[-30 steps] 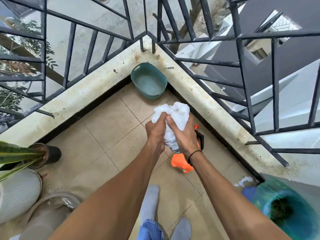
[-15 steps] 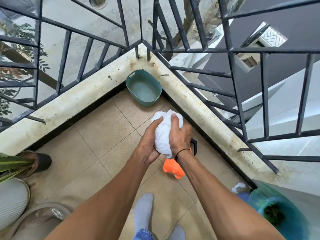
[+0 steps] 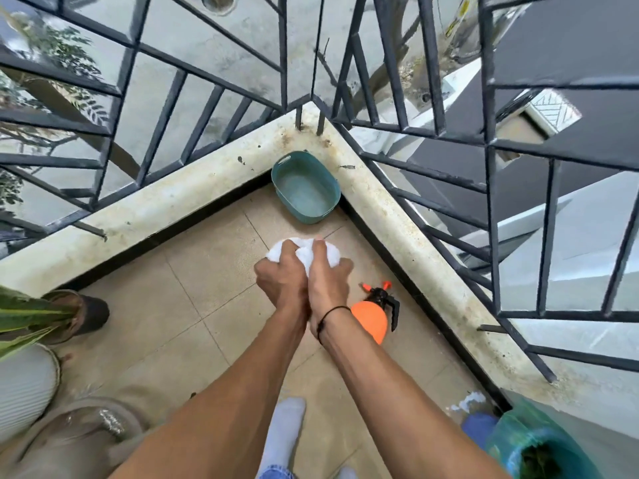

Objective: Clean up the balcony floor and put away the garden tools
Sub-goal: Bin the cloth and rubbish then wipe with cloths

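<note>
Both hands out front over the balcony floor (image 3: pixel 214 271), wrists pressed together. Left hand (image 3: pixel 281 280) and right hand (image 3: pixel 326 281) both curled tight round a bunched white cloth (image 3: pixel 304 252), so each grip is closed on it; the cloth bulges out above and beside the knuckles, held up off the tiles. Thin black band on the right wrist.

Orange spray bottle (image 3: pixel 370 319) with black trigger head stands on the tiles just right of the right wrist, near the ledge. Teal tub (image 3: pixel 306 188) sits in the corner where the two stained concrete ledges (image 3: pixel 173 202) meet, tipped against the right ledge, nothing visible inside. Dark metal railing (image 3: pixel 487 167) runs along both ledges.

Lower left: potted plant (image 3: pixel 31 316) with long green leaves in a dark pot, a ribbed white pot (image 3: pixel 24 385) just below it, and a clear round saucer (image 3: pixel 86 423) near that, blurred. Lower right corner: green plastic bag (image 3: pixel 532 447) with dark plant scraps in it, something blue just beside it, can't tell what. White scrap on the floor near the ledge base there. Sock-clad foot (image 3: pixel 283 430) at bottom centre, jeans hem below.
</note>
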